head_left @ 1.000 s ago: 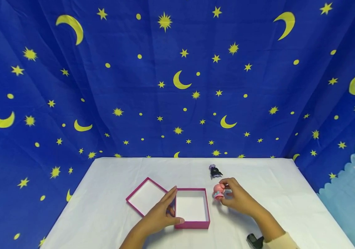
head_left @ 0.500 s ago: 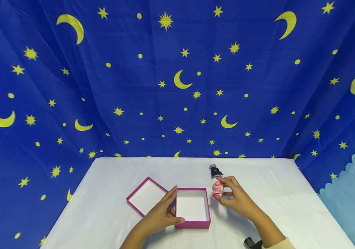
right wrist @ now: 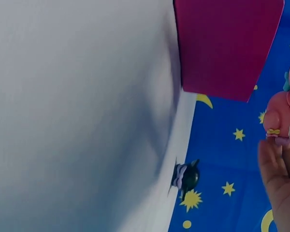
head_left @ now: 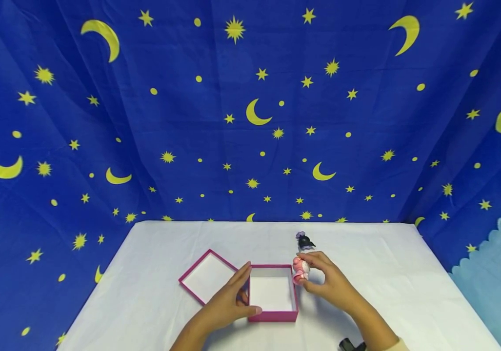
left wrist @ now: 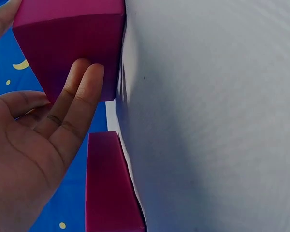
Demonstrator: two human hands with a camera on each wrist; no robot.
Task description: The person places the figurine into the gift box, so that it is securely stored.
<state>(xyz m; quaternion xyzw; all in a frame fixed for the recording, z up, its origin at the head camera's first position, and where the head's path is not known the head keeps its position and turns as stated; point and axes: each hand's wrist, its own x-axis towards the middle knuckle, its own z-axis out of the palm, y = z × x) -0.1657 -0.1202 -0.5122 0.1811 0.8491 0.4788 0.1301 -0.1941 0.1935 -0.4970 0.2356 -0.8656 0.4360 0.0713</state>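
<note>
My right hand [head_left: 335, 284] pinches a pink toy figurine [head_left: 299, 271] between thumb and fingers, at the right rim of an open magenta box [head_left: 273, 317] with a white inside. In the right wrist view the pink figurine [right wrist: 276, 113] is held off the table, head and bow showing. My left hand [head_left: 223, 306] rests at the box's left side, thumb along the front edge. In the left wrist view its straight fingers [left wrist: 89, 89] press against the box's side wall [left wrist: 63, 48].
The magenta lid [head_left: 193, 291] lies inside up, left of the box, partly behind my left hand. A black figurine [head_left: 305, 242] with a purple part stands behind my right hand. A black object [head_left: 351, 345] sits by my right wrist. A starry blue cloth [head_left: 250, 136] hangs behind the white table.
My right hand has moved left with the pink figurine, from beside the box to its right rim, and the figurine has turned. My left hand and the box have stayed in place.
</note>
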